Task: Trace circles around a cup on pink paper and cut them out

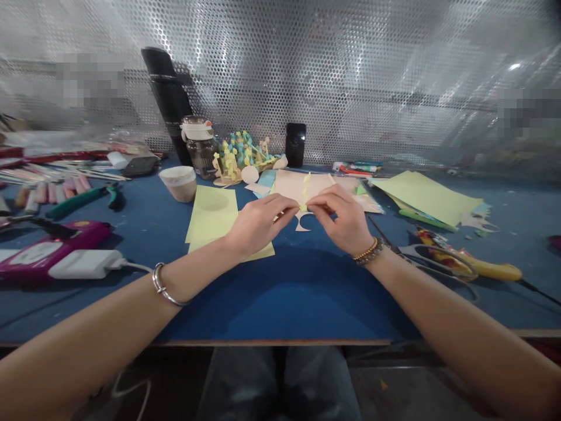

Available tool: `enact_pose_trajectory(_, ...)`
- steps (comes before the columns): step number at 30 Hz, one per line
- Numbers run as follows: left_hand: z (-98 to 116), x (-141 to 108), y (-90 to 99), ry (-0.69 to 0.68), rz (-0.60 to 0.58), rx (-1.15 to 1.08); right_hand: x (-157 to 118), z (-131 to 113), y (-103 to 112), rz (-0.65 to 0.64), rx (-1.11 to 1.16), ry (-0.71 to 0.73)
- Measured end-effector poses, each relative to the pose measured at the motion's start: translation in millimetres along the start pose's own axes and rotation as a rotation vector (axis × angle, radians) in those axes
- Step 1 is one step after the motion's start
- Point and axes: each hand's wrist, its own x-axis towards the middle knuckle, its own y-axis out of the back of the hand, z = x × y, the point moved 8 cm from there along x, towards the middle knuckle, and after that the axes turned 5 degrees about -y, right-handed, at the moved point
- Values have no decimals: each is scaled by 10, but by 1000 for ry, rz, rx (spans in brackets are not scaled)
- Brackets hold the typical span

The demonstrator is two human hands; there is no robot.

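Observation:
Both hands meet near the middle of the blue table, fingertips pinched around the lower end of a twisted yellow paper strip [306,188]. My left hand [263,221] holds it from the left, my right hand [340,217] from the right. The strip stands upright between them, in front of pale pink paper [289,182]. Just below the fingertips lies a cut pale paper scrap [301,224] with a curved edge. Yellow-green sheets [213,213] lie beside and partly under my left hand.
Behind are a paper cup [179,182], a lidded bottle [199,146], curled paper pieces [245,153] and a phone [295,144]. Scissors [438,260] and a yellow-handled tool [491,268] lie right, below yellow sheets [433,196]. A purple power strip [56,248] sits left.

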Motion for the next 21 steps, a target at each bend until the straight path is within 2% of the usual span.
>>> enact_pose_trajectory(6,-23,2,8,39,20,-48,-8,18,10,16,-15,-20)
enact_pose_trajectory(12,3,-3,42,-13,65,-20,-16,-5,-13,4,-15,3)
enact_pose_trajectory(21,-8,-2,15,7,24,-32,-10,42,-43,-33,-11,-49)
